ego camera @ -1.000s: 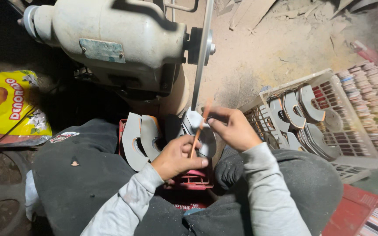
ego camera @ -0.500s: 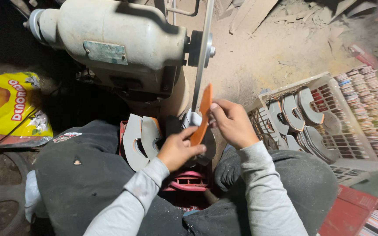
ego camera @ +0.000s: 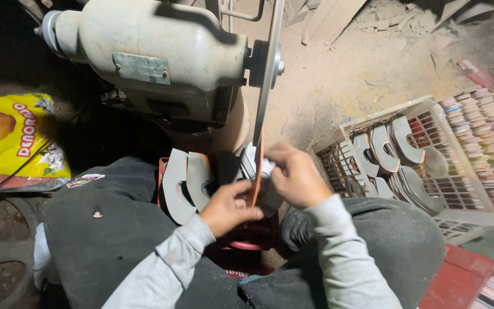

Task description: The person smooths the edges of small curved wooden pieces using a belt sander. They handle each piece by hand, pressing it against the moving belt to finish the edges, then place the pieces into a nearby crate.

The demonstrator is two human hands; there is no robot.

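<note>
Orange and thin, a flat curved sole piece (ego camera: 257,171) stands on edge between both hands, right up against the lower rim of the grinding disc (ego camera: 267,74) — seen edge-on, the disc runs as a narrow grey strip from 12 o'clock down toward the middle. Left hand (ego camera: 230,207) sits at the piece's lower end, fingers curled and clamped on it from 7 o'clock. Right hand (ego camera: 295,177) grips the other face from 3 o'clock, fingers closed on the piece as well, knuckles up. Whether the piece actually touches the disc cannot be told from this angle.

Behind the disc, at 11 o'clock, sits the cream-coloured motor housing (ego camera: 161,63), bulky and dusty, with a pale plate on its side. Just under the hands is a red crate (ego camera: 247,237) holding grey horseshoe-shaped sole pieces (ego camera: 187,183) standing upright, just beside the left hand. Over at 3 o'clock — a white plastic basket (ego camera: 458,197) with more grey curved pieces leaning in rows, and beside it a long stack of thin layered pieces (ego camera: 481,143). A yellow bag (ego camera: 12,134) lies at 9 o'clock on the dark floor. Sandy dust covers the ground (ego camera: 361,74) past the machine. Grey sleeves, dark trousers on both knees.
</note>
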